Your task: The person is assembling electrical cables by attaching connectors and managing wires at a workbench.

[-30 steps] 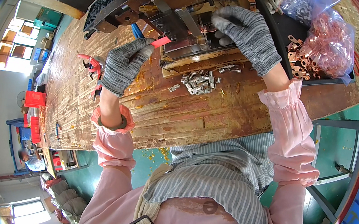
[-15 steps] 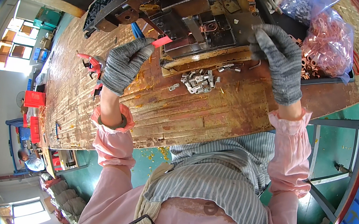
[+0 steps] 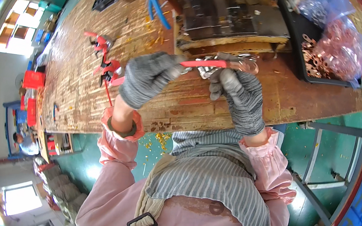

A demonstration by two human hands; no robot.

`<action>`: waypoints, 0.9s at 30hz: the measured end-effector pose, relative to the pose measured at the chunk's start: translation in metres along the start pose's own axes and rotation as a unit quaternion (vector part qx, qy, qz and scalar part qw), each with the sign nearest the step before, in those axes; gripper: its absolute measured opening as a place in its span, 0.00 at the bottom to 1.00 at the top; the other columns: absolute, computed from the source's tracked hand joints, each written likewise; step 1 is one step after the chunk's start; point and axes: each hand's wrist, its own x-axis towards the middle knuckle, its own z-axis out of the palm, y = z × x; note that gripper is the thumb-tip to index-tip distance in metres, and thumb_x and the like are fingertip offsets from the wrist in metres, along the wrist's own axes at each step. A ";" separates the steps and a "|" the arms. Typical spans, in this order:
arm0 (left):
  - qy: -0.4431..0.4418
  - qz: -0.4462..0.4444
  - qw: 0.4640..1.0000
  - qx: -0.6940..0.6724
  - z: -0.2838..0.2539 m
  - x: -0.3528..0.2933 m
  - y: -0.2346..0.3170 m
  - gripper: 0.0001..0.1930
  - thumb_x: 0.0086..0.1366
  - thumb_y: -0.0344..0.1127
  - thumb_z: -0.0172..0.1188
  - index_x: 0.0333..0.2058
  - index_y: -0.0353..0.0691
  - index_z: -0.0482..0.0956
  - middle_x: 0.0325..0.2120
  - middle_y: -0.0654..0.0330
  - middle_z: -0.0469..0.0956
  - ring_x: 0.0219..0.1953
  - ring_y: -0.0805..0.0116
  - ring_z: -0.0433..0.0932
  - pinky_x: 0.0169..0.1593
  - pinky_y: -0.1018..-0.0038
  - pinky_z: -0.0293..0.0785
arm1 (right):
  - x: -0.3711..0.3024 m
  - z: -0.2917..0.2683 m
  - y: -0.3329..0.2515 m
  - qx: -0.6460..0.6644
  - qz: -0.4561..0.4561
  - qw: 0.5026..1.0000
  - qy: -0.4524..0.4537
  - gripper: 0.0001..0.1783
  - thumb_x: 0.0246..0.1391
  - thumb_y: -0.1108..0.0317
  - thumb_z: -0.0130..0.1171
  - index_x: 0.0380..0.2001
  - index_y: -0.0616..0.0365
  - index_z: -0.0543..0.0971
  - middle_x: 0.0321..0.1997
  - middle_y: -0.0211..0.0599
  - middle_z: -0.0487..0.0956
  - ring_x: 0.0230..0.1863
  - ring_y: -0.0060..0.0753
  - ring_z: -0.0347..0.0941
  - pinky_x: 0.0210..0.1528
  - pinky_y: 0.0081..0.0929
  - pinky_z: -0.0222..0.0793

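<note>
Both my hands, in grey knit gloves, are over the wooden bench in front of the press. A narrow red strip (image 3: 203, 63), like a length of cable or sleeve, stretches between them. My left hand (image 3: 146, 79) is closed round its left part. My right hand (image 3: 240, 93) has its fingers closed about the other end. A blurred copper-coloured piece, perhaps a lug (image 3: 247, 66), shows at that end, just past my right fingers. Behind the strip lies a pile of silver metal lugs (image 3: 205, 73), partly covered by my right hand.
The dark metal press (image 3: 216, 17) stands on a wooden base beyond my hands. To its right, a black tray (image 3: 305, 72) holds copper lugs and a plastic bag (image 3: 343, 45) of more. Red-and-black pieces (image 3: 103, 45) and blue tubing (image 3: 159, 14) lie at left.
My right hand has come left and nearer me, from beside the tray to the strip. My left hand has moved right and nearer, away from the press. The view has shifted.
</note>
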 end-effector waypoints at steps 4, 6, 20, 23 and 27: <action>0.020 0.065 0.998 0.016 0.008 -0.023 0.003 0.13 0.57 0.44 0.55 0.38 0.47 0.78 0.24 0.60 0.76 0.23 0.60 0.75 0.24 0.69 0.70 | -0.015 0.001 0.016 -0.106 -0.031 0.992 0.065 0.13 0.55 0.61 0.54 0.32 0.61 0.74 0.20 0.32 0.74 0.17 0.23 0.69 0.17 0.19 0.63; 0.026 0.067 0.997 0.033 0.018 -0.038 -0.001 0.13 0.57 0.45 0.55 0.39 0.49 0.78 0.25 0.61 0.76 0.24 0.60 0.75 0.25 0.69 0.70 | -0.020 0.000 0.025 -0.117 -0.021 0.988 0.097 0.13 0.54 0.61 0.54 0.32 0.61 0.74 0.19 0.33 0.74 0.17 0.24 0.68 0.16 0.19 0.62; -0.187 -0.314 0.883 0.295 -0.062 -0.112 -0.136 0.23 0.51 0.54 0.55 0.43 0.51 0.75 0.38 0.54 0.77 0.43 0.56 0.74 0.50 0.63 0.66 | -0.031 -0.015 0.027 -0.088 0.015 0.994 0.069 0.15 0.52 0.59 0.56 0.36 0.61 0.74 0.20 0.32 0.72 0.19 0.23 0.66 0.20 0.20 0.63; -0.283 -0.374 0.852 0.234 -0.074 -0.082 -0.147 0.27 0.50 0.59 0.54 0.43 0.48 0.74 0.36 0.51 0.77 0.40 0.52 0.75 0.44 0.60 0.69 | -0.036 -0.033 0.026 -0.217 -0.057 0.974 0.039 0.12 0.56 0.61 0.52 0.39 0.57 0.72 0.27 0.30 0.72 0.24 0.20 0.67 0.24 0.17 0.65; -0.230 -0.387 0.892 -0.037 -0.090 -0.066 -0.110 0.21 0.60 0.41 0.47 0.52 0.50 0.64 0.44 0.60 0.69 0.42 0.64 0.70 0.50 0.63 0.62 | -0.048 -0.038 0.030 -0.123 -0.092 0.988 -0.001 0.17 0.55 0.71 0.51 0.48 0.58 0.67 0.40 0.34 0.69 0.34 0.24 0.69 0.36 0.18 0.68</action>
